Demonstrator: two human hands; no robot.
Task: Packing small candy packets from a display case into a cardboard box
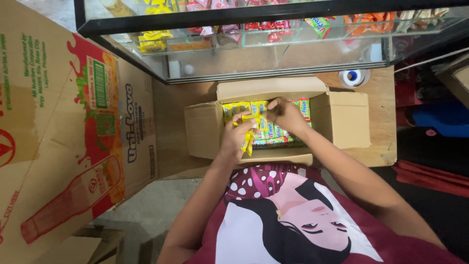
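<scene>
An open cardboard box (342,117) sits on a wooden surface below me, packed with small yellow and green snack packets (271,132). My left hand (235,139) grips a strip of yellow packets (248,139) that hangs down over the box's near edge. My right hand (286,115) reaches into the box, fingers closed on the top end of the same yellow strip among the packed packets. Both forearms come up from the bottom of the view over my printed maroon shirt.
A glass display case (273,54) with a black frame holds more packets above the box. A large printed carton (63,132) stands at the left. A roll of tape (352,77) lies on the wooden surface (381,146). Bare concrete floor shows at the lower left.
</scene>
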